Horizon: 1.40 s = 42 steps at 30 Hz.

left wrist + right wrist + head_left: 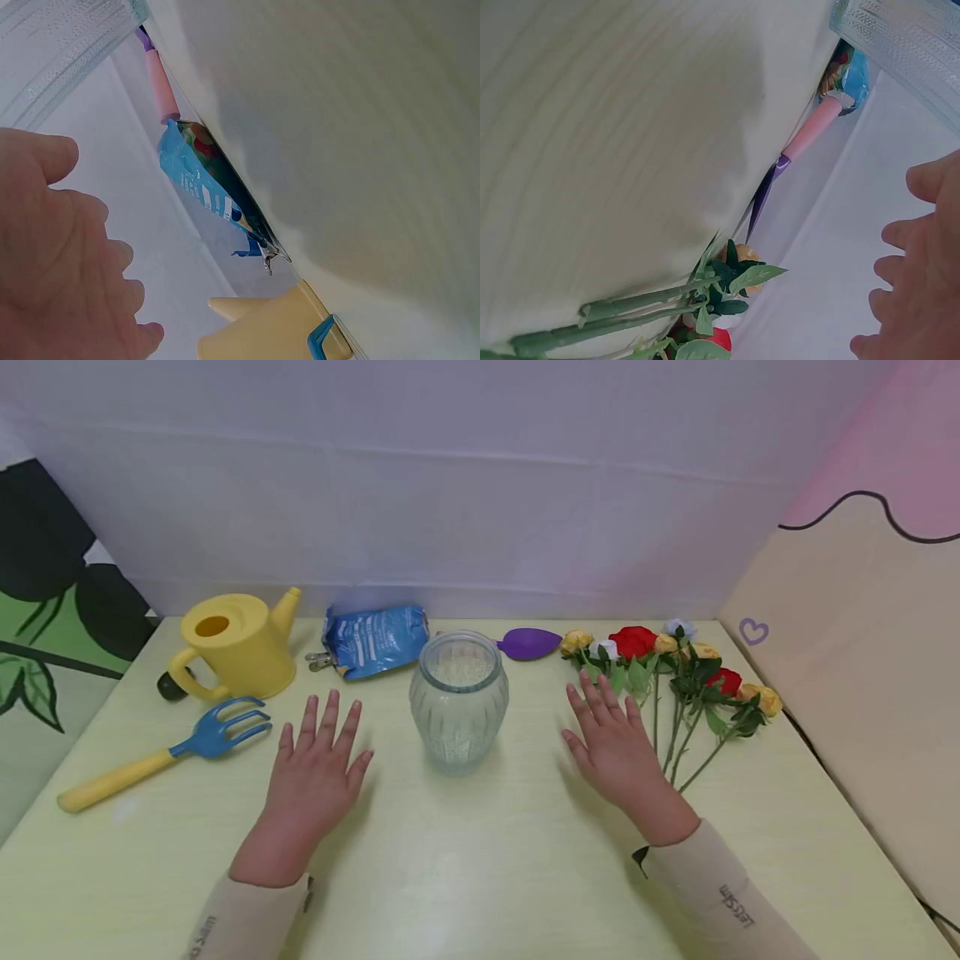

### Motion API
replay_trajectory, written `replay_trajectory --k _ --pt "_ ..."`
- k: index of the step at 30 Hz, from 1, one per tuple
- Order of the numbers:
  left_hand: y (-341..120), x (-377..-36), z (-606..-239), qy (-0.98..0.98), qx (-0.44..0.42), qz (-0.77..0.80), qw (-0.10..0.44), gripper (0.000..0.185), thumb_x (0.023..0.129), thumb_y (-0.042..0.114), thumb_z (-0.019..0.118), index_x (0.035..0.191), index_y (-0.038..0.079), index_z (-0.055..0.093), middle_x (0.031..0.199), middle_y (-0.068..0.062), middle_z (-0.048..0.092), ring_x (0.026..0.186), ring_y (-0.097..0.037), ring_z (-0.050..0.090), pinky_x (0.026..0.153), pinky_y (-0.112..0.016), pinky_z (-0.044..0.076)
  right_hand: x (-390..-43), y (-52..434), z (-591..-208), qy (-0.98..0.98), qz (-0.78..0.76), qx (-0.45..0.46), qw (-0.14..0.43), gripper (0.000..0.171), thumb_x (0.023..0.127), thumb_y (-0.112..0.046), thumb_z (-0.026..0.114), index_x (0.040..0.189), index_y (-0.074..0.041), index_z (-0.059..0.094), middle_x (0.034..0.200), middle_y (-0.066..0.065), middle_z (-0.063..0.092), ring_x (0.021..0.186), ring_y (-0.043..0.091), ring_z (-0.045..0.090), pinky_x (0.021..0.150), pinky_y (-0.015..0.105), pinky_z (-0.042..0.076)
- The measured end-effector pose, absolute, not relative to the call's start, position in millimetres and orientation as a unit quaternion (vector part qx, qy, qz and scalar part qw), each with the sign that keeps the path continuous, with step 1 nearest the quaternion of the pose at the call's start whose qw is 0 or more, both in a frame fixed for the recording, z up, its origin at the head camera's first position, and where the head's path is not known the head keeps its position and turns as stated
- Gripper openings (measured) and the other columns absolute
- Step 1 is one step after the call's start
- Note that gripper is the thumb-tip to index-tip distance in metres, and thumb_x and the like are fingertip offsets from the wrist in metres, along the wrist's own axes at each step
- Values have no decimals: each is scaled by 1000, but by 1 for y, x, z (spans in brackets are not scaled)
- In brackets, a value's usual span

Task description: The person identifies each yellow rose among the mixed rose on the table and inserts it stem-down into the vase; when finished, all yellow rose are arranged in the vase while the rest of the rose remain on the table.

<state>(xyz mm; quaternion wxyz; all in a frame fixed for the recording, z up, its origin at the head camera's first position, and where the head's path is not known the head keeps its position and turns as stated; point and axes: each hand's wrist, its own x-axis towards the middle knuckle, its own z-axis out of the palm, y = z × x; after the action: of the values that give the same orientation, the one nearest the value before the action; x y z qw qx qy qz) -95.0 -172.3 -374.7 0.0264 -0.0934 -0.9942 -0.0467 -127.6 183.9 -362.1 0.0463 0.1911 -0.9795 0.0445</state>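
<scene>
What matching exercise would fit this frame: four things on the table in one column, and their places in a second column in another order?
Things:
1. glass vase
2. watering can
3. flowers
4. hand rake

Places:
A. just beyond the right hand
B. far left corner of the table
C. between the two hands
D. left of the left hand, in front of the can

Pairs: 1-C, 2-B, 3-A, 4-D
</scene>
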Motion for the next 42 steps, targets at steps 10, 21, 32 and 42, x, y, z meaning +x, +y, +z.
replay_trajectory --k 10,21,32,42 --pt "-165 -105 -363 -921 -145 -355 -65 79 96 42 45 149 14 -5 153 -15 -3 138 -37 -3 104 -65 8 -153 202 -357 -953 250 168 -16 51 97 -25 46 141 -1 34 149 21 21 136 39 15 105 60 19" --pt "-141 -126 -348 -801 -207 -561 -6 91 78 15 75 148 10 18 151 -9 22 137 -25 19 109 -47 22 -215 221 -362 -958 252 76 -113 26 93 -11 53 115 1 62 113 19 60 101 33 56 81 43 50" --pt "-127 -137 -347 -806 -145 -573 -34 87 72 16 81 144 19 33 144 1 37 132 -19 32 105 -41 32 -232 223 -378 -962 218 50 -157 21 87 -6 58 104 1 68 110 18 63 105 36 54 83 43 50" --pt "-125 -140 -348 -799 -105 -591 -48 84 70 19 82 142 19 38 142 2 40 130 -18 36 102 -38 37 -233 219 -319 -837 527 1 -149 39 90 -13 60 127 -3 54 122 16 56 99 22 61 91 36 48"
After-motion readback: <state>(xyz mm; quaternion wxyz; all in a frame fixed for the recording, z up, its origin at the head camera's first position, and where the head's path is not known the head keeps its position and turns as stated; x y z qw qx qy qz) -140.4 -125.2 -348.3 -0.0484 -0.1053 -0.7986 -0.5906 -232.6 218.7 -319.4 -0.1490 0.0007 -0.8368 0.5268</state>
